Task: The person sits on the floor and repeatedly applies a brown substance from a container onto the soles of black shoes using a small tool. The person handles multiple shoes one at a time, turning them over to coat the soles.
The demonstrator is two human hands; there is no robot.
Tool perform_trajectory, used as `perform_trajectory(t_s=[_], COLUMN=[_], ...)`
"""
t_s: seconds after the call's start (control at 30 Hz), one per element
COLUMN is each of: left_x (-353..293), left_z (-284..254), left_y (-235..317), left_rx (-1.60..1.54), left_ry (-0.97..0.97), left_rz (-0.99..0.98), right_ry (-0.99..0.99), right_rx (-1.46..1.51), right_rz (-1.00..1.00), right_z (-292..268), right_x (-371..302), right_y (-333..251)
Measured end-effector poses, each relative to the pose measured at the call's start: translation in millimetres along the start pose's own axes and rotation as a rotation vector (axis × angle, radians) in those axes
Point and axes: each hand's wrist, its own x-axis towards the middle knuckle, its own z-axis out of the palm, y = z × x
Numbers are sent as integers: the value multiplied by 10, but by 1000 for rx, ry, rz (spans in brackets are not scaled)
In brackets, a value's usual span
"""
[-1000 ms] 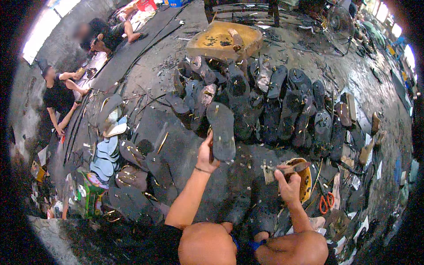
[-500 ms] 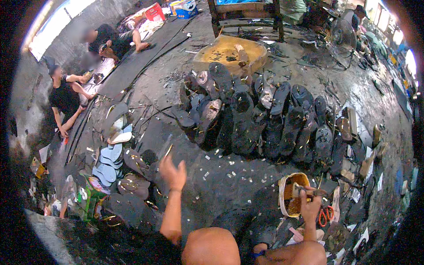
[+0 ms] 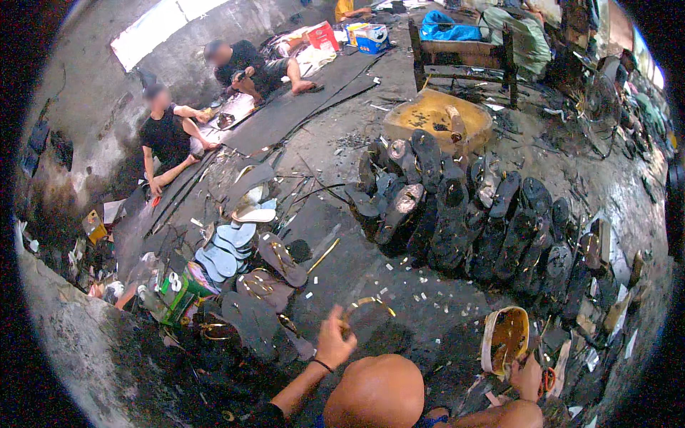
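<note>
My left hand [image 3: 337, 344], closed, pinches one end of a thin gold sandal strap [image 3: 371, 300], which arches away to the right above the dark floor. At the lower right, my right hand [image 3: 526, 375] is closed at the near rim of a pale yellow tub [image 3: 488, 344] with brown residue inside. A brush was visible in it a moment ago; now the fingers and tub hide most of it. Beside that hand are the red-orange scissors handles [image 3: 548, 379]. Dark sandals [image 3: 282, 260] with gold straps lie left of my left hand.
Many black sandals [image 3: 451, 221] stand in rows ahead. Light blue sole pieces [image 3: 220, 261] are stacked at left, near a green box [image 3: 175, 305]. Farther off are a yellow tray [image 3: 421, 118] and a wooden frame [image 3: 464, 53]. Two people [image 3: 165, 135] sit along the left wall.
My view has swung left. My left hand has drawn nearer to my knee, with the strap now showing as a curve. My right hand has lowered to the tub's near rim.
</note>
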Motion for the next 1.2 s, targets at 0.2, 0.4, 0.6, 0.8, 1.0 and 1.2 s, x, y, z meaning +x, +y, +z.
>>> perform_trajectory(t_s=[0.2, 0.4, 0.6, 0.8, 1.0, 1.2], left_x=[-160, 166, 744, 1142, 1033, 815], left_z=[671, 1472, 1427, 869, 998, 1108], left_y=[208, 317, 1036, 1889, 1853, 1968], left_rx=[-170, -16, -78, -1534, -1646, -1514], left_ry=[-665, -738, -1060, -671, -610, -549], left_rz=[187, 680, 363, -521, -448, -538], right_ry=[45, -212, -95, 144, 285, 234], right_rx=[-230, -190, 894, 760, 785, 640], right_rz=[4, -32, -45, -383, -460, -578], right_z=[-270, -142, -483, -329, -11, -48], right_x=[-352, -233, 64, 439, 664, 600], right_y=[-267, 434, -887, -2416, -2336, -2293])
